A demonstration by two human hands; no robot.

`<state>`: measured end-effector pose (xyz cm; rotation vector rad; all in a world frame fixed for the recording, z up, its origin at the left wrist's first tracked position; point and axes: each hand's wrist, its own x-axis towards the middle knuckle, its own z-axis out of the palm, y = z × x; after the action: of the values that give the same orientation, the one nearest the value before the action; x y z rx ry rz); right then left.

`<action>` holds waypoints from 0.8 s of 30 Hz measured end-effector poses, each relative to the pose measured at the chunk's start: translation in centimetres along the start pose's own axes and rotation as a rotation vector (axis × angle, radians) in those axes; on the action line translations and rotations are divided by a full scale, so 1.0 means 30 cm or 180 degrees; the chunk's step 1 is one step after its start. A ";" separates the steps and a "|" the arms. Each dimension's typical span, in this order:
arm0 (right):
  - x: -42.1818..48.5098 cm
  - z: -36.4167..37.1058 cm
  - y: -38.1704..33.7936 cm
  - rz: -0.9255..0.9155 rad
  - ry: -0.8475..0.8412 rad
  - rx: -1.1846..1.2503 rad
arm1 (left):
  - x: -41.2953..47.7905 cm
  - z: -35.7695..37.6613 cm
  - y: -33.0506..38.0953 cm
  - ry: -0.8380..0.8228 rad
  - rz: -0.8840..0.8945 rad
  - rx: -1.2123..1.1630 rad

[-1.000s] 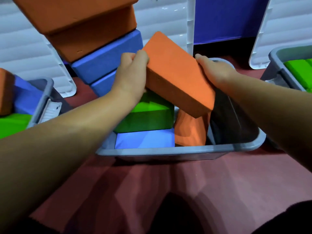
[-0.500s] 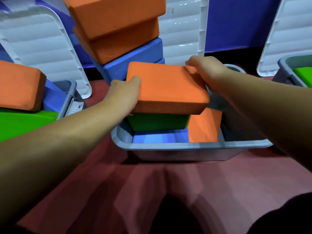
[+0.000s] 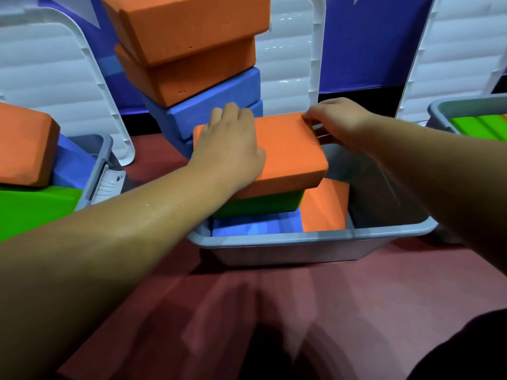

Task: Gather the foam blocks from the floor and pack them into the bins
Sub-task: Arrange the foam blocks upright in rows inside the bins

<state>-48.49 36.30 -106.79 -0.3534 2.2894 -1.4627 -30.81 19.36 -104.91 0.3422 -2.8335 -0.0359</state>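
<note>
Floor: dark red floor (image 3: pixel 301 311), with a blue wall (image 3: pixel 356 50) and a black strip at its foot behind.
Far left: white ribbed left lid (image 3: pixel 49 78) leans upright on the wall.
Left bin: grey left bin (image 3: pixel 101 154), partly out of frame. It holds a worn orange block (image 3: pixel 24 144) lying on a green slab (image 3: pixel 35 209), with a blue piece (image 3: pixel 71 165) behind them.
Stack: tilted pile behind the middle bin, two orange stack blocks (image 3: pixel 192 23) on top of two blue stack blocks (image 3: pixel 214 105).
Middle lid: white middle lid (image 3: pixel 290 64) stands against the wall behind the stack.
Left hand: left hand (image 3: pixel 230 149) lies palm down on the top orange block, fingers fairly straight and reaching its far edge. It presses rather than grips.
Task item: top orange block (image 3: pixel 290 154) lies flat on a green block (image 3: pixel 260 205), which sits on a blue block (image 3: pixel 255 227), all in the left part of the middle bin.
Beside it: upright orange block (image 3: pixel 325 207) stands just right of that pile, inside the bin.
Middle bin: grey middle bin (image 3: pixel 301 238) on the floor; its right part shows bare wall.
Right hand: right hand (image 3: pixel 337 119) sits at the block's far right corner, fingertips bent onto it. Thumb hidden, so I cannot tell whether it grips.
Right lid: white right lid (image 3: pixel 461 50) leans on the wall.
Right bin: grey right bin (image 3: pixel 444 111) at the frame edge, with green blocks (image 3: pixel 480 127) inside.
</note>
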 end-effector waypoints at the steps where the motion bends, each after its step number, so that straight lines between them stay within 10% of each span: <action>1: 0.005 -0.013 0.013 0.0066 0.0034 -0.0038 | 0.020 0.009 0.027 -0.0002 0.0165 0.0011; 10: 0.026 -0.185 0.192 0.0591 -0.0096 -0.1304 | 0.171 0.081 0.292 -0.0616 0.1639 -0.0309; 24: 0.187 -0.113 0.432 0.0232 -0.1176 -0.3660 | 0.230 0.144 0.221 -0.0741 0.1848 -0.0716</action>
<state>-55.00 42.17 -118.39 -0.7456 2.5133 0.1112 -39.98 24.14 -106.75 -0.5670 -2.9958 -0.2851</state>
